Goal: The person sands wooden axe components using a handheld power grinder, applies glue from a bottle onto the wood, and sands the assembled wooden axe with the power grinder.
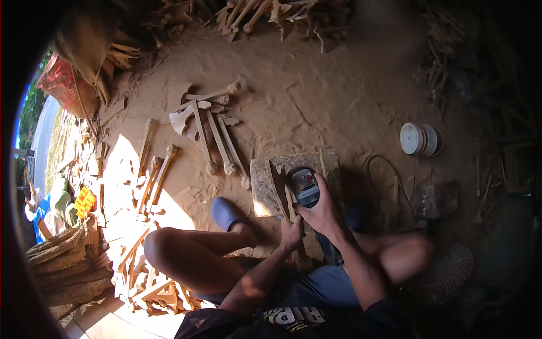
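My right hand (323, 206) is wrapped around an angle grinder (307, 196), whose round disc end lies over a worn wooden block (261, 169). My left hand (292, 233) is closed around a carved wooden piece (276, 183); its slim, curved part slants up across the block, just left of the grinder. A knobbed wooden end (303, 263) shows below the left hand, seemingly part of the same piece. Whether the disc touches the wood I cannot tell. The grinder's body runs down under my right forearm and is partly hidden.
Carved wooden axes (197, 107) and knobbed handles (164, 172) lie on the dusty ground at left. A wood heap (164, 294) is at lower left. A white tub (415, 139), a cable (387, 158) and a fan (451, 271) are at right.
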{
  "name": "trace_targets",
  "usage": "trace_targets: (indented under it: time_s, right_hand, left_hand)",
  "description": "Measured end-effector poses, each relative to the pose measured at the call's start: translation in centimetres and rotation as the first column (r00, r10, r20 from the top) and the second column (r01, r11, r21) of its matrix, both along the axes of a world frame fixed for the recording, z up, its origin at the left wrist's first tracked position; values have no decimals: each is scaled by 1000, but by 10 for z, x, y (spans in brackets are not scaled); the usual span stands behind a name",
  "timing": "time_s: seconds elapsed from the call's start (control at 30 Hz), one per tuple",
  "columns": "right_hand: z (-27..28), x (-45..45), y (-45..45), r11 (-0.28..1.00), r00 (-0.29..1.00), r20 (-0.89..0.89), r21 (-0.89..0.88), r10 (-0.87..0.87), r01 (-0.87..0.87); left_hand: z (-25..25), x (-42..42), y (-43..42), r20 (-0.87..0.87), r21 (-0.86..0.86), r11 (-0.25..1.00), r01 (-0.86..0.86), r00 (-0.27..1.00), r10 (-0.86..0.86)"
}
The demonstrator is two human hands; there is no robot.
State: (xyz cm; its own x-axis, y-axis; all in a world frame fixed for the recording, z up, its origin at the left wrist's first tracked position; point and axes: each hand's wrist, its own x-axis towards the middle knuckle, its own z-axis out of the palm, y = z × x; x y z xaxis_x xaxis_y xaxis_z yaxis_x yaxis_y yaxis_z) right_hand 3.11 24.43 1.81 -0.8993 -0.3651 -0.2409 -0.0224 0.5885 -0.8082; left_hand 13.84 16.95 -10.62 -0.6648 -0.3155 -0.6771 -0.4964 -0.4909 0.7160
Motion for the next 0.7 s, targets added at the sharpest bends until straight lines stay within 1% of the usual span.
trace_targets:
  time_s: [0.03,0.1,0.13,0.17,0.2,0.23,0.3,0.33,0.37,0.4,0.43,0.47,0.5,0.57,0.6,0.67,0.7]
  right_hand:
    - [-2,4,3,997,999,-12,-65,-30,29]
    - [-11,9,8,977,995,-37,-196,-92,83]
    - [-9,7,12,978,993,-40,-183,-107,98]
    - [-6,4,17,979,992,-42,-168,-120,111]
    - [-2,1,22,980,990,-45,-154,-132,124]
    - [2,-3,26,976,986,-70,-167,-151,138]
    - [10,-10,35,965,973,-117,-196,-198,173]
    - [11,-13,40,965,961,-183,-195,-210,174]
    - [14,-16,43,959,956,-176,-206,-233,195]
    - [18,-21,45,952,952,-171,-218,-253,214]
    - [21,-25,47,945,947,-168,-231,-273,231]
    - [6,-31,49,923,920,-234,-304,-314,238]
    - [13,-33,49,916,927,-198,-316,-318,247]
    - [28,-36,54,904,937,-125,-331,-326,271]
    - [37,-35,57,909,930,-150,-313,-334,276]
    - [54,-37,60,916,916,-202,-281,-347,285]
    - [64,-36,62,913,915,-188,-278,-357,299]
  left_hand:
    - [-4,3,-3,-15,19,1000,20,1000,-20]
    - [-21,14,-13,-139,20,994,109,985,-105]
    - [-22,17,-18,-202,17,988,152,969,-145]
    - [-24,18,-24,-231,93,992,-82,968,102]
    - [-20,16,-32,-242,175,935,-308,907,344]
    - [-10,10,-44,-234,258,822,-508,792,564]
    - [20,-4,-83,-404,433,775,-460,670,623]
    - [47,-9,-89,-438,297,875,-382,760,480]
    - [78,-11,-92,-447,153,946,-287,833,325]
    - [80,-11,-92,-435,-126,968,-217,889,143]
    - [82,-12,-92,-368,-395,907,-143,930,-14]
    - [74,-13,-89,-387,-399,905,-148,922,-20]
    - [69,-15,-88,-409,-400,904,-154,912,-26]
    - [60,-18,-89,-447,-374,903,-211,894,24]
    - [66,-20,-88,-463,-357,902,-241,885,53]
    - [79,-26,-99,-403,-335,911,-241,911,93]
    - [95,-30,-106,-370,-325,915,-239,923,110]
